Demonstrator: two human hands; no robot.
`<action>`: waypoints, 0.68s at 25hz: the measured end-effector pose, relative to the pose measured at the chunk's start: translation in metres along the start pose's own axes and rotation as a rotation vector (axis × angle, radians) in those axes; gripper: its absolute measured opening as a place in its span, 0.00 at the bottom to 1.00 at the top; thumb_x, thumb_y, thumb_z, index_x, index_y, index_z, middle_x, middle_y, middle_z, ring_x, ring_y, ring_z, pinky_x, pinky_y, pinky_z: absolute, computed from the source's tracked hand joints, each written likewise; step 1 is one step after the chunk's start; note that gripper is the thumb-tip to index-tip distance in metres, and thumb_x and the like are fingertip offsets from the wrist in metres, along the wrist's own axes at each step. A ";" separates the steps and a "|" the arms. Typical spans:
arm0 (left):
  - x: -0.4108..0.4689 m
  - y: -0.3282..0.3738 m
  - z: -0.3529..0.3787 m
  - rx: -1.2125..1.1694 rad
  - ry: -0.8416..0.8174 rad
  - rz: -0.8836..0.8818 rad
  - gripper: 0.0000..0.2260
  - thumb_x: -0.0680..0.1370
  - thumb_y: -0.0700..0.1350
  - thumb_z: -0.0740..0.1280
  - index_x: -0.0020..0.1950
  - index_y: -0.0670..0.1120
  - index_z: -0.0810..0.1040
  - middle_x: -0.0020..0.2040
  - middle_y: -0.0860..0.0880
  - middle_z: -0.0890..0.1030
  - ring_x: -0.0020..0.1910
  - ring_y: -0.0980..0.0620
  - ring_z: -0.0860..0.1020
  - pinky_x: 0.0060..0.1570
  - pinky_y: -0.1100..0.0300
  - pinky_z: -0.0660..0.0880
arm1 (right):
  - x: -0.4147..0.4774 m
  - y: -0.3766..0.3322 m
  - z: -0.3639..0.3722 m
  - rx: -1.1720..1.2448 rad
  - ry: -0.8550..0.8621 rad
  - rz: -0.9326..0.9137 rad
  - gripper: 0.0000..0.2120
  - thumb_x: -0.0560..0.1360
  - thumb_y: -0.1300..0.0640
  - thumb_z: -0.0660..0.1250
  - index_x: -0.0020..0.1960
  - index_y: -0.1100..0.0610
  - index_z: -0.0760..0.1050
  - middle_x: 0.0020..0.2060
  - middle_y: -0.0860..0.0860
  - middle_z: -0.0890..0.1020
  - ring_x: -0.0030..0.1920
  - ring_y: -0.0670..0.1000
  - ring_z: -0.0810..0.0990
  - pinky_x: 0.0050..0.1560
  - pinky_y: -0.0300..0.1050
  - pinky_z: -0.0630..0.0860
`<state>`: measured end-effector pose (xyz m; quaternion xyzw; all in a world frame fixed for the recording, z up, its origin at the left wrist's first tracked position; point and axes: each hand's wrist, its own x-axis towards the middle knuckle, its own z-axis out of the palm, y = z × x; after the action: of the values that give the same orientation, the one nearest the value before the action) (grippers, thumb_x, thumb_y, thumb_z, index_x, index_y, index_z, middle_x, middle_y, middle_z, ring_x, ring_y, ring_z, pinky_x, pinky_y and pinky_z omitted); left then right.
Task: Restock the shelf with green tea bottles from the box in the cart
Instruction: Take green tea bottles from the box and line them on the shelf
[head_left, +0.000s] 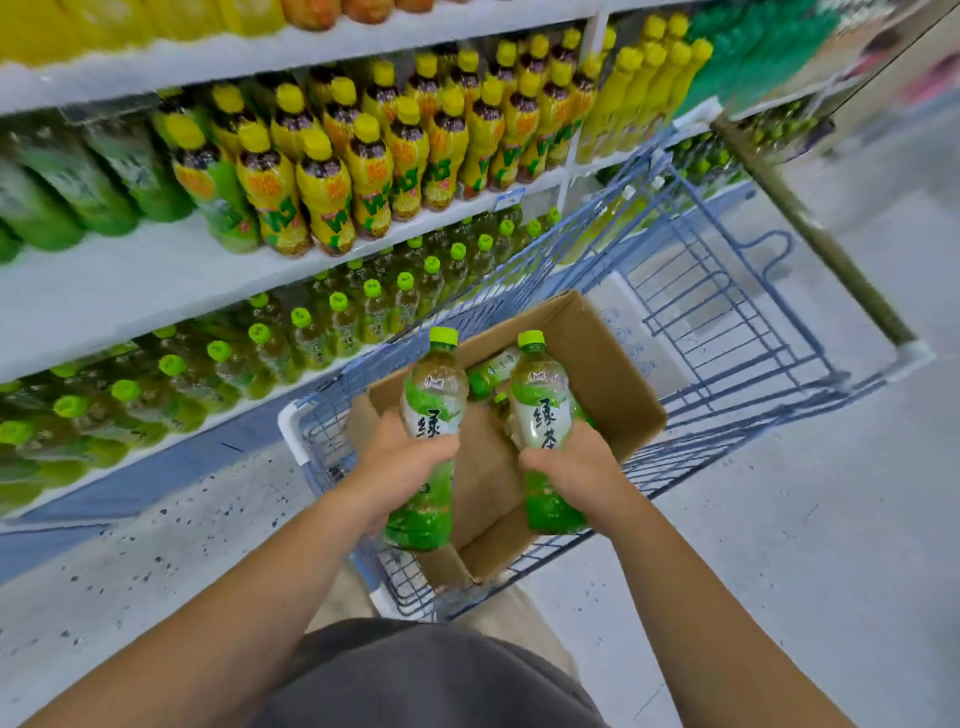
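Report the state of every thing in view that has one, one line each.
left hand: grips the left bottle.
right hand: grips the right bottle.
left bottle: capped, upright, held over the cart.
right bottle: capped, upright, held over the box.
box: open, in the cart.
lying bottle: on its side in the box.
shelf bottles: capped, standing.

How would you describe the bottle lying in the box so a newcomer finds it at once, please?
Find the blue cart beside the shelves, then the cardboard box in it. Between the upright left-hand bottle and right-hand bottle, the lying bottle rests on its side, unheld.
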<state>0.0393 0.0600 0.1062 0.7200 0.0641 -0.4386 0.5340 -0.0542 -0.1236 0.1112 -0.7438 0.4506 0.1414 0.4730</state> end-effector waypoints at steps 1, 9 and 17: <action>-0.009 0.005 -0.008 -0.009 0.006 0.024 0.09 0.72 0.38 0.71 0.48 0.47 0.76 0.40 0.43 0.80 0.39 0.45 0.80 0.38 0.56 0.75 | -0.010 -0.009 0.000 -0.001 0.014 -0.024 0.17 0.60 0.54 0.74 0.48 0.57 0.79 0.39 0.54 0.84 0.40 0.54 0.83 0.38 0.48 0.78; -0.057 0.023 -0.061 -0.158 0.147 0.150 0.11 0.74 0.40 0.72 0.51 0.52 0.73 0.45 0.45 0.80 0.43 0.46 0.79 0.40 0.53 0.74 | -0.059 -0.082 0.021 -0.040 -0.049 -0.281 0.15 0.62 0.53 0.72 0.47 0.57 0.77 0.39 0.53 0.82 0.39 0.52 0.81 0.37 0.45 0.73; -0.122 0.007 -0.103 -0.356 0.480 0.175 0.17 0.70 0.44 0.74 0.56 0.49 0.74 0.47 0.44 0.82 0.44 0.47 0.81 0.40 0.53 0.77 | -0.071 -0.133 0.066 -0.129 -0.300 -0.457 0.14 0.64 0.54 0.73 0.48 0.55 0.76 0.39 0.52 0.82 0.39 0.52 0.82 0.35 0.43 0.74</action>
<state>0.0276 0.1873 0.2012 0.7008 0.2021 -0.1903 0.6571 0.0278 -0.0113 0.1989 -0.8254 0.1861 0.1682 0.5058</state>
